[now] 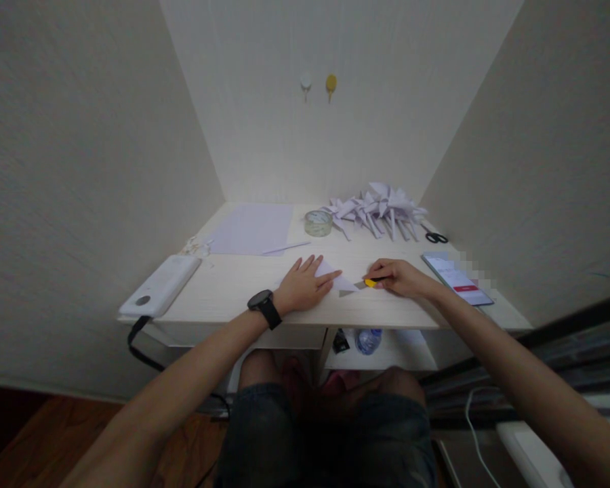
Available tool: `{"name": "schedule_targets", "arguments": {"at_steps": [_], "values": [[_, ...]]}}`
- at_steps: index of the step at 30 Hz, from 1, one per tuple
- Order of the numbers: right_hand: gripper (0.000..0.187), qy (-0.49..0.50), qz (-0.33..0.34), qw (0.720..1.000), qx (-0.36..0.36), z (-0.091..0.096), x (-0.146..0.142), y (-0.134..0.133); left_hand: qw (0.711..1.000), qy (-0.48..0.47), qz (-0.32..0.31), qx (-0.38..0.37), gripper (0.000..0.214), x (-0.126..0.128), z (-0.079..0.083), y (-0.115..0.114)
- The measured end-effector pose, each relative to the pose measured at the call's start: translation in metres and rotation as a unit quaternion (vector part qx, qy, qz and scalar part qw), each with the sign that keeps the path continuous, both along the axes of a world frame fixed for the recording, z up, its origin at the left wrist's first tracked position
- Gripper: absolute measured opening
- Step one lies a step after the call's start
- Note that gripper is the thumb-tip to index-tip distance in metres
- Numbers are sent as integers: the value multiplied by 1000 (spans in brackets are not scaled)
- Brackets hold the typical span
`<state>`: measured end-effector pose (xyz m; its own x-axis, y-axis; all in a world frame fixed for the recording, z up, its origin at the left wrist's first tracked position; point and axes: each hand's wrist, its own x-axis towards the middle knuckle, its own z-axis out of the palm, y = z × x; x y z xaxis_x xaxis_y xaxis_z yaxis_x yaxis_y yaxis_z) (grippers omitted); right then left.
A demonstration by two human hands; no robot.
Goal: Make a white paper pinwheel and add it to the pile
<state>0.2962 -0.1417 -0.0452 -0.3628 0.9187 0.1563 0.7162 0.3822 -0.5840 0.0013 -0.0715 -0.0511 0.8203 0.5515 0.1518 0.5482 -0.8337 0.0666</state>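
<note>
My left hand (pixel 305 285), a black watch on its wrist, lies flat with fingers stretched out on a folded white paper (pixel 338 278) near the front of the desk (pixel 244 301). My right hand (pixel 401 276) is closed around a yellow-handled utility knife (pixel 370 282). The knife's tip points left at the paper's right corner. A small grey paper offcut lies just below that corner.
At the back lie a pile of folded paper shapes (pixel 379 207), a tape roll (pixel 318 223), flat white sheets (pixel 251 229) and black scissors (pixel 436 236). A phone (pixel 456 278) rests right of my hand. A white power bank (pixel 160 286) sits at the left edge. Walls close in on three sides.
</note>
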Motion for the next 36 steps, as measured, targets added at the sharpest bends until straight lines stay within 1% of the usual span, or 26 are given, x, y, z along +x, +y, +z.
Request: {"name": "schedule_targets", "arguments": {"at_steps": [10, 15, 18, 21, 23, 25, 26, 29, 33, 36], "values": [[30, 9, 14, 998, -55, 2, 18, 6, 1000, -10, -4, 1, 46, 0, -1, 0], [31, 7, 7, 998, -61, 6, 22, 0, 1000, -16, -5, -1, 46, -1, -2, 0], [30, -10, -17, 999, -34, 7, 19, -10, 1000, -29, -6, -10, 52, -2, 0, 0], [30, -30, -60, 997, 25, 1, 11, -21, 999, -49, 5, -3, 71, -4, 7, -1], [31, -40, -113, 990, 73, -8, 3, -28, 998, -60, 12, 26, 79, -6, 12, -3], [30, -65, -186, 973, 124, -17, -6, -33, 996, -62, 16, 62, 80, -9, 17, -6], [30, -84, -210, 963, 146, -20, -10, -35, 995, -58, 16, 76, 79, -10, 18, -7], [31, -122, -227, 950, 179, -27, -19, -38, 997, -24, -4, 80, 68, -12, 21, -7], [31, -133, -233, 946, 184, -26, -20, -37, 995, 19, -61, 74, 44, -11, 26, -6], [31, -150, -246, 940, 183, -25, -20, -37, 992, 54, -94, 69, 34, -10, 37, -8]]}}
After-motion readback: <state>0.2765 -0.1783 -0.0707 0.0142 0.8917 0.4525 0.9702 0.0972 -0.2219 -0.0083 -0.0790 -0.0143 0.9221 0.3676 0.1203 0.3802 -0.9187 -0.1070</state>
